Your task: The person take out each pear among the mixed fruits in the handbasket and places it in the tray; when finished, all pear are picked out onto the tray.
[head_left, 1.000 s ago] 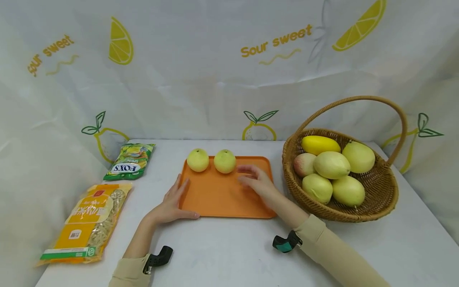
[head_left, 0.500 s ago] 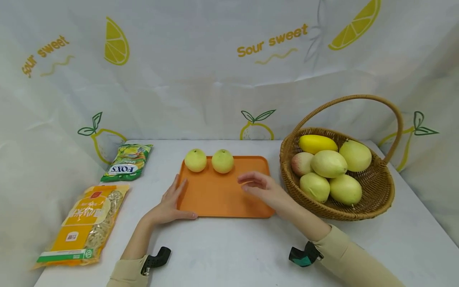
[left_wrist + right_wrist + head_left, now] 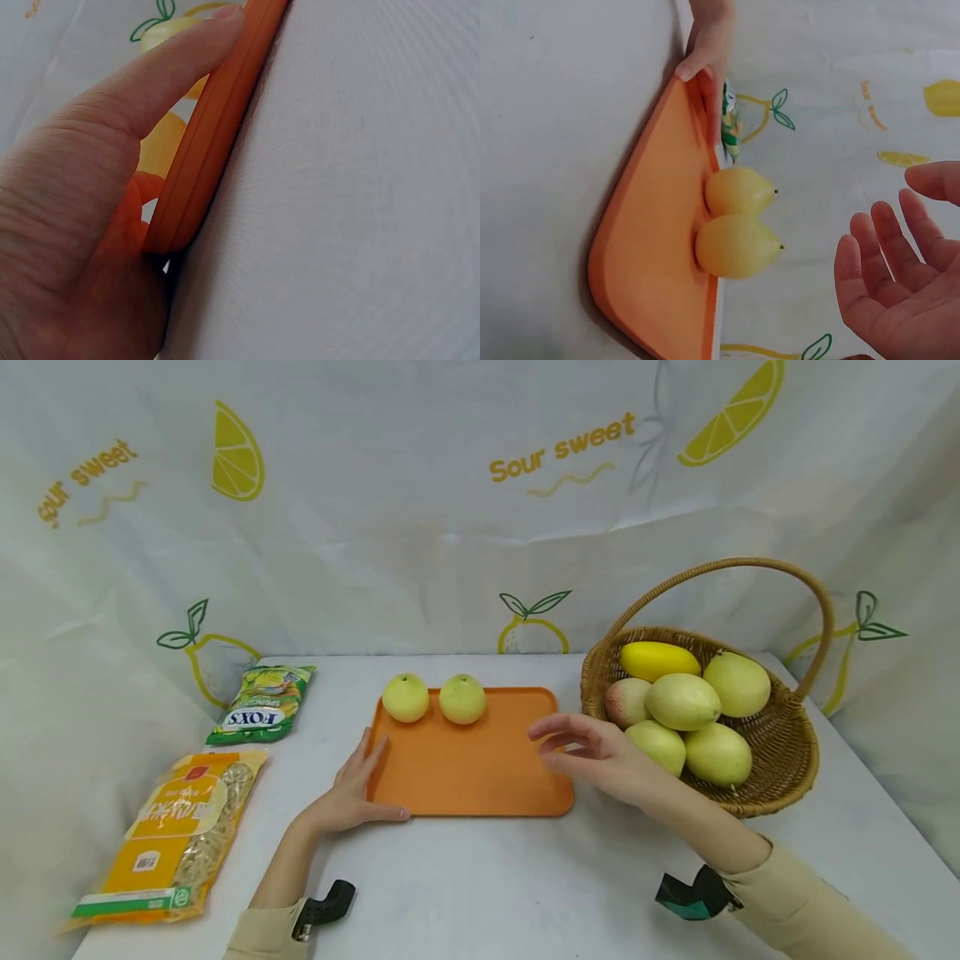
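Observation:
In the head view my left hand (image 3: 351, 793) rests at the near left corner of an orange tray (image 3: 465, 777). Its fingers lie along the left side and its thumb lies at the front edge, right at the rim in the left wrist view. Two pale yellow-green pears (image 3: 406, 698) stand side by side at the tray's back left. Over the space between the tray's right side and a wicker basket (image 3: 795, 760), my right hand (image 3: 600, 756) hovers with loosely bent fingers. Nothing is in its palm in the right wrist view.
Several pears (image 3: 682, 702), a long yellow fruit (image 3: 660, 660) and a reddish round fruit (image 3: 626, 702) fill the basket, whose tall handle (image 3: 750, 562) arches above. At left lie a green Fox's bag (image 3: 262, 706) and an orange noodle packet (image 3: 172, 835).
My right hand has moved away from beside the right pear, rightward across the tray to the basket's side. My left hand, the tray and both pears keep their places.

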A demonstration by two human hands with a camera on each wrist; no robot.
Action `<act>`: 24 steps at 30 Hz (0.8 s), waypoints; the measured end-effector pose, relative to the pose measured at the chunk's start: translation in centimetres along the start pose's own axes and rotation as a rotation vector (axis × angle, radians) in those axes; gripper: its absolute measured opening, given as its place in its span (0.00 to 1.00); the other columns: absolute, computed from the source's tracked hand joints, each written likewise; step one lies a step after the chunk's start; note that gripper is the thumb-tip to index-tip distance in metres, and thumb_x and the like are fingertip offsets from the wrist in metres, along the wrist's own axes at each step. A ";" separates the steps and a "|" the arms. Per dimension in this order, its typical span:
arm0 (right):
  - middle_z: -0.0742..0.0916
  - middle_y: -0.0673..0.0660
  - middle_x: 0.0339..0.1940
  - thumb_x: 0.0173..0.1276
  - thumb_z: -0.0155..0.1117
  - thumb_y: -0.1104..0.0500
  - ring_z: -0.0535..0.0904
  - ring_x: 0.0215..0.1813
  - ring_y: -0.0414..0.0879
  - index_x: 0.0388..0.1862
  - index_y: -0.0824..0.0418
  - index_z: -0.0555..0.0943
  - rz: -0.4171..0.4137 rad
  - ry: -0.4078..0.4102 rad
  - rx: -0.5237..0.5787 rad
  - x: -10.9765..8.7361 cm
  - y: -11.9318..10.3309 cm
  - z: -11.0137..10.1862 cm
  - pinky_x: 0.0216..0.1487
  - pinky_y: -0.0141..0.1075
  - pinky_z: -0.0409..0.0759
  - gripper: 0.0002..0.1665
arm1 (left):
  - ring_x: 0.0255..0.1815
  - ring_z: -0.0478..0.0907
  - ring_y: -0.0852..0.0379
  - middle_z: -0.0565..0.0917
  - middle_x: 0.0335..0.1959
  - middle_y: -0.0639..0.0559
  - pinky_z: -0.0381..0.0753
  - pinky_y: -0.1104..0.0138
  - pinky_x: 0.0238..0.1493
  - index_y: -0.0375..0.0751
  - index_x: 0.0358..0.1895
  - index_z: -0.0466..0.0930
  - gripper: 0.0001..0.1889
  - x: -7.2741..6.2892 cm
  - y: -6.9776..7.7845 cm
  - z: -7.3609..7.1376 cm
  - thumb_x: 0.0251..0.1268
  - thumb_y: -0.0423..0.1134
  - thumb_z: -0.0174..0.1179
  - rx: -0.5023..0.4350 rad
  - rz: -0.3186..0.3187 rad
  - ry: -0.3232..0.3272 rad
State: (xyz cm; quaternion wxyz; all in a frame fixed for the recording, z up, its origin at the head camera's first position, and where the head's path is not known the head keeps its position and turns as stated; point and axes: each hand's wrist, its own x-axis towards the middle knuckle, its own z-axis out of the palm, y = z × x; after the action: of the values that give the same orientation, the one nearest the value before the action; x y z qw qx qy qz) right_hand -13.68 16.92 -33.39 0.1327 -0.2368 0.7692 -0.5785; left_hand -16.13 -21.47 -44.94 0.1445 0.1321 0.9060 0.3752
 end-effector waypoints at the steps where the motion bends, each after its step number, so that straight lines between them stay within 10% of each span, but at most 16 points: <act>1: 0.80 0.59 0.56 0.71 0.62 0.62 0.76 0.56 0.54 0.58 0.63 0.76 -0.012 -0.001 -0.011 -0.2 -0.1 -0.4 0.53 0.36 0.79 0.18 | 0.76 0.28 0.32 0.25 0.78 0.45 0.38 0.32 0.66 0.46 0.80 0.38 0.63 0.0 0.0 0.0 0.47 0.59 0.74 -0.002 0.000 0.001; 13: 0.85 0.53 0.46 0.71 0.61 0.62 0.79 0.46 0.42 0.50 0.59 0.81 -0.092 0.111 -0.341 -2.4 -0.8 -4.5 0.45 0.32 0.80 0.10 | 0.76 0.28 0.31 0.25 0.78 0.44 0.38 0.31 0.66 0.45 0.80 0.39 0.63 -0.1 -0.2 0.0 0.47 0.59 0.74 0.003 0.005 0.008; 24: 0.84 0.42 0.43 0.64 0.69 0.63 0.79 0.41 0.36 0.46 0.51 0.82 -0.183 0.037 -0.739 -3.6 -1.7 -8.8 0.40 0.35 0.81 0.13 | 0.75 0.28 0.30 0.25 0.78 0.43 0.37 0.31 0.66 0.43 0.79 0.41 0.62 -0.1 0.0 0.0 0.47 0.58 0.74 -0.002 0.015 0.009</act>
State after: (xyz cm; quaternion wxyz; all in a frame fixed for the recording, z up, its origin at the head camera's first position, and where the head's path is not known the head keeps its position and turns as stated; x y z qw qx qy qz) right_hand -14.47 25.68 -29.45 -0.0278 -0.3257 0.9040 -0.2756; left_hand -16.05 -21.54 -44.96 0.1377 0.1372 0.9052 0.3779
